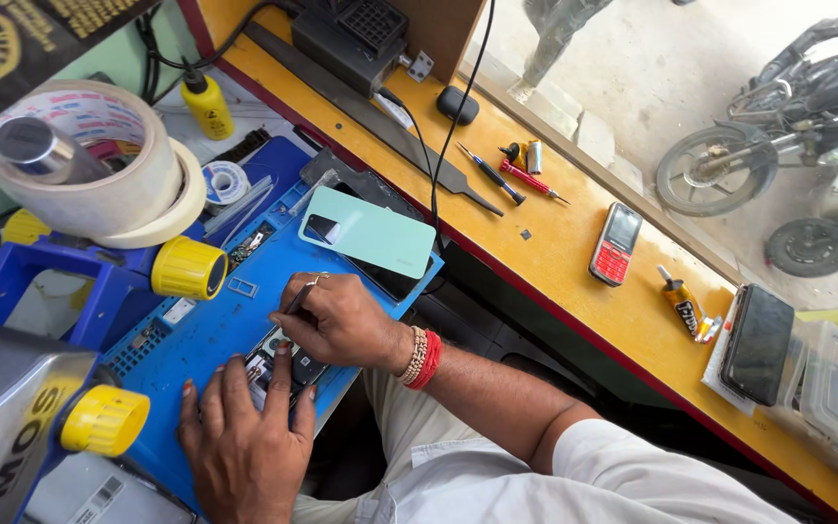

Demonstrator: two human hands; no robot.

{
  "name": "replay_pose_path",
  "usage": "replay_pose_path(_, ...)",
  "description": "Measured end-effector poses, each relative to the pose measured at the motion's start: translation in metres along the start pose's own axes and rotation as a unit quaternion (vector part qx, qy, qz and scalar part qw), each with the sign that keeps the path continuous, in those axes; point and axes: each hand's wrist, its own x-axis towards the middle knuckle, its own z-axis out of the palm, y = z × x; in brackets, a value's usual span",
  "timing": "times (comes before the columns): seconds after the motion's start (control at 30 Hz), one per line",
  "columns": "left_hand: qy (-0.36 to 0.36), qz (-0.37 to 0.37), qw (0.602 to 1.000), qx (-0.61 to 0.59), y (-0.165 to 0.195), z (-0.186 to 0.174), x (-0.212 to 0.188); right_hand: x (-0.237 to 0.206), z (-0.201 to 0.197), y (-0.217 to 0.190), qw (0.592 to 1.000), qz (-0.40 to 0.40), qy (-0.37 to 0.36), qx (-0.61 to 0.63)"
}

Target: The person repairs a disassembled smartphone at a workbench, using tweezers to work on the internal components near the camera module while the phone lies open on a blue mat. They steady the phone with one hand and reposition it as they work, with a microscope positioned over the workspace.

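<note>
1. Yellow-topped, the counter (pixel 574 243) is seen running along the window, with a red keypad phone (pixel 615 244), two screwdrivers (pixel 511 176) and a dark phone (pixel 757 343) lying on it.
2. A blue mat (pixel 215 325) is spread on the lower level, and a mint back cover (pixel 369 232) is laid at its far edge.
3. Two tape rolls (pixel 99 170) are stacked to the mat's left.
4. An opened phone (pixel 283 364) is lying on the mat, between both hands.
5. The left hand (pixel 244 442) is laid flat, its grip apart, with fingers pressing the phone down.
6. The right hand (pixel 341 320) is closed, its grip clamped on a thin tool (pixel 296 301) whose tip is directed at the phone's upper end.
</note>
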Motion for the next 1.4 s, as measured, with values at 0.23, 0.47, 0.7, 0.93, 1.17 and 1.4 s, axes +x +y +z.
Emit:
replay_pose_path(0.23, 0.003, 0.005, 1.000, -0.003, -0.002, -0.004, -0.001, -0.007, 0.007, 0.010, 0.999, 0.000, 0.046, -0.003)
replay_pose_path(0.47, -0.011, 0.004, 1.000, -0.007, -0.001, -0.010, 0.000, -0.010, 0.003, 0.012, 0.990, 0.096, 0.071, 0.072)
replay_pose_path(0.7, 0.007, 0.011, 1.000, -0.001, -0.003, -0.008, 0.000, -0.026, -0.016, -0.003, 0.993, 0.065, 0.061, 0.074)
replay_pose_path(0.93, 0.000, 0.003, 1.000, 0.018, -0.002, -0.006, -0.002, -0.022, -0.022, -0.015, 0.999, 0.021, 0.040, 0.022)
replay_pose_path(1.17, 0.196, 0.030, 0.973, -0.119, -0.008, -0.004, -0.010, -0.036, -0.020, -0.033, 0.970, 0.082, -0.072, 0.217)
replay_pose_path(1.4, 0.180, 0.057, 0.970, -0.151, -0.012, 0.003, -0.022, -0.051, -0.024, -0.031, 0.964, 0.063, -0.095, 0.242)
